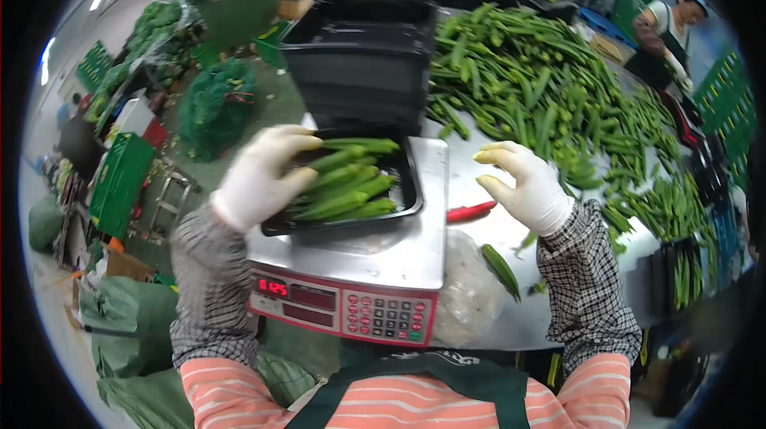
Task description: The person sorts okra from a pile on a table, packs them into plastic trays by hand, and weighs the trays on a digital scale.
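A black tray with several okra pods in it sits on the metal pan of a red-and-white scale, whose red display is lit. My left hand, in a white glove, is over the tray's left side, thumb and fingers apart beside the pods' ends. It looks slightly blurred, and whether it touches the pods I cannot tell. To the right of the scale, my gloved right hand is held above the table with fingers curved apart and nothing between them. A red-handled tool lies just left of it.
Behind the scale stands a stack of black trays. A large okra heap covers the table's far right. A loose pod and a clear plastic bag lie nearer me. A co-worker stands at the far right.
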Demonstrator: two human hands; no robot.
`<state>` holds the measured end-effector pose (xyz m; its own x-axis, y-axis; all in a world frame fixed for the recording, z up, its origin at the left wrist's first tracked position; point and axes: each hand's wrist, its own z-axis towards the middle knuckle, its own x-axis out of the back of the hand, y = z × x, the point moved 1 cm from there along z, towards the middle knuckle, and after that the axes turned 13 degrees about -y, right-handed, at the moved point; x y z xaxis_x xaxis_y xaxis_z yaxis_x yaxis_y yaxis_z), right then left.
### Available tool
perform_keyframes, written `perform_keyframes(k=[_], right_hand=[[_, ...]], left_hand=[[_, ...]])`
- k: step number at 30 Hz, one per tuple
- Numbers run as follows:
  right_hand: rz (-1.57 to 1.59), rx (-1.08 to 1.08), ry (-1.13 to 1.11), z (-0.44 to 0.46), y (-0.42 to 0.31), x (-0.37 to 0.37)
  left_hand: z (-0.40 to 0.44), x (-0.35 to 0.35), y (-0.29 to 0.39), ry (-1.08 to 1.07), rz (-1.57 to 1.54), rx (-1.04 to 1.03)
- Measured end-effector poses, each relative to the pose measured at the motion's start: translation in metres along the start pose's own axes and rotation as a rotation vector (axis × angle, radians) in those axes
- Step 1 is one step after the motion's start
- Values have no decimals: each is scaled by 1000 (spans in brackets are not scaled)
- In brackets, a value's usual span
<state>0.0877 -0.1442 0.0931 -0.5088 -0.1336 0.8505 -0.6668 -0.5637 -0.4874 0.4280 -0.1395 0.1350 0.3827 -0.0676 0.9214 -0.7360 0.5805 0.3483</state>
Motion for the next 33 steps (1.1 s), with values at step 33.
perform_keyframes(k=[33], right_hand=[[925, -519, 73, -228, 31, -29]], left_hand=[[9, -262, 241, -318, -2325, 397]])
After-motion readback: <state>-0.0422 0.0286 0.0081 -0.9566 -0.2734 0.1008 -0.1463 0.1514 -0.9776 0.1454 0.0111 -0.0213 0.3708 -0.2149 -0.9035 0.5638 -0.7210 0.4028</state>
